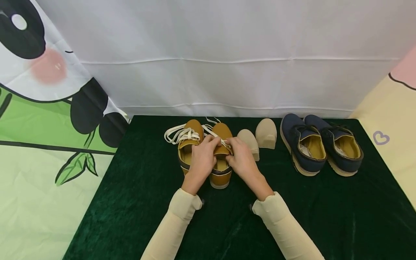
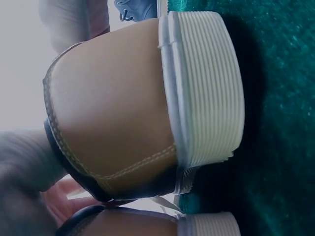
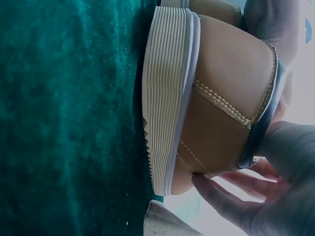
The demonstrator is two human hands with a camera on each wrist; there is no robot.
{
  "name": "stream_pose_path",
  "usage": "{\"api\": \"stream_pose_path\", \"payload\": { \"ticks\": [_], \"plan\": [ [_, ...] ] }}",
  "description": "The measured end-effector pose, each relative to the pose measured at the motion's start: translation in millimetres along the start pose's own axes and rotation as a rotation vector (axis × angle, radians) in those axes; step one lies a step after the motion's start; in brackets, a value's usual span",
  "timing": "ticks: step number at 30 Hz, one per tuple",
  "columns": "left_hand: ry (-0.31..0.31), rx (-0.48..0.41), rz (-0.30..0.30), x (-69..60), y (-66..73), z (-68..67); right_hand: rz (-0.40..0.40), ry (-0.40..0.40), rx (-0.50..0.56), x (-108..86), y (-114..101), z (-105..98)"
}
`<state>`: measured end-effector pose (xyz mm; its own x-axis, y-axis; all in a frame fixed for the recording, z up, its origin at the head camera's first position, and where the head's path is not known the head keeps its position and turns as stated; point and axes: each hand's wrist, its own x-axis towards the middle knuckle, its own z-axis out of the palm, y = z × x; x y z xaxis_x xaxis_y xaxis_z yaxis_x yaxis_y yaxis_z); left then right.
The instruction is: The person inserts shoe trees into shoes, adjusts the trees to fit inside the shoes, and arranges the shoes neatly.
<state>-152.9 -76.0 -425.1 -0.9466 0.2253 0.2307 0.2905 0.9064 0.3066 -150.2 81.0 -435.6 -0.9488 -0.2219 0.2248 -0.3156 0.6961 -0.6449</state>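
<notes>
A pair of tan lace-up shoes with dark collars stands side by side. Both hands are at the right-hand tan shoe, whose heel fills both wrist views. My left hand curls over its left side near the lacing and partly covers the left-hand tan shoe. On the other side, my right hand grips the upper by the opening, fingers along the outer side. White shoelaces cross the left-hand shoe and trail beside it; one lace runs diagonally over the right-hand shoe. Fingertip details are partly hidden.
Two beige shoe inserts lie just right of the tan shoes. Farther right stands a pair of navy shoes with dark laces. Everything rests on a dark green cloth, with a white curtain behind.
</notes>
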Motion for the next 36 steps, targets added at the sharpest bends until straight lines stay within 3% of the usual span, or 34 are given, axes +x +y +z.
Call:
{"api": "stream_pose_path", "payload": {
  "ticks": [9, 24, 36],
  "plan": [
    [0.004, 0.011, -0.012, 1.4, 2.6, -0.3, 0.011, -0.007, 0.021, -1.3, 5, -3],
    [0.045, 0.013, -0.002, -3.0, 2.8, 0.4, -0.112, -0.080, 0.026, -11.9, 18, -11],
    [0.057, -0.004, -0.034, -4.6, 0.9, 0.3, -0.115, -0.114, -0.032, -24.0, 20, -18]
  ]
}}
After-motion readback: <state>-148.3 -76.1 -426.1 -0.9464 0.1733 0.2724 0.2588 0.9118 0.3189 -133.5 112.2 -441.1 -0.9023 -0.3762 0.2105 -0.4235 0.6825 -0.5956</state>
